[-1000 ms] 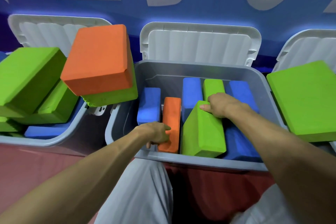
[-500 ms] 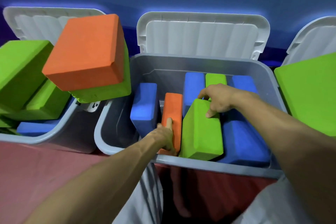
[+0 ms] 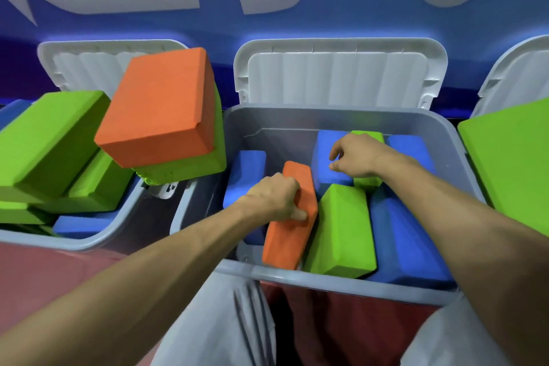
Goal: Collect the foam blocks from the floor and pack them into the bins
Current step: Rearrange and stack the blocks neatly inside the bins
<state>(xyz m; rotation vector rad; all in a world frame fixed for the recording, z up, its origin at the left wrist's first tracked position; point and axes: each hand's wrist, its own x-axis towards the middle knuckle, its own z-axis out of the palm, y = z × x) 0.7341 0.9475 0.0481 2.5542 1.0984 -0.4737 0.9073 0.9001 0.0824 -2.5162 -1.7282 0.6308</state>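
Blue wall point(image 3: 267, 27) with big grey shapes across the back, red floor point(image 3: 44, 270) below, and the person kneels in grey trousers point(image 3: 214, 324) right at the middle bin point(image 3: 341, 279), its lid point(image 3: 338, 77) standing open at twelve o'clock.

Left hand point(image 3: 276, 196) is in the bin and clamped on the narrow orange block point(image 3: 285, 244): fingers wrapped over its left edge, thumb pressed on its top face. That block stands on edge, tilted, with its near end up against the bin's six o'clock rim. At three o'clock of it, touching, lies the front green block point(image 3: 341, 235). At nine o'clock, behind the wrist, sits a blue block point(image 3: 246, 175).

Right hand point(image 3: 353, 154) is over the back of the bin with loosely bent fingers and nothing in them. I cannot tell whether it touches the upright blue block point(image 3: 326, 169) beneath it. Just beside that stands a rear green block point(image 3: 367, 181), and a long blue block point(image 3: 407, 241) fills the bin's three o'clock side.

Over at nine o'clock of the frame, the left bin point(image 3: 89, 242) is heaped with green blocks point(image 3: 50, 140), a big orange block point(image 3: 157, 110) perched on top. At three o'clock a large green slab point(image 3: 511, 157) leans in a third bin.
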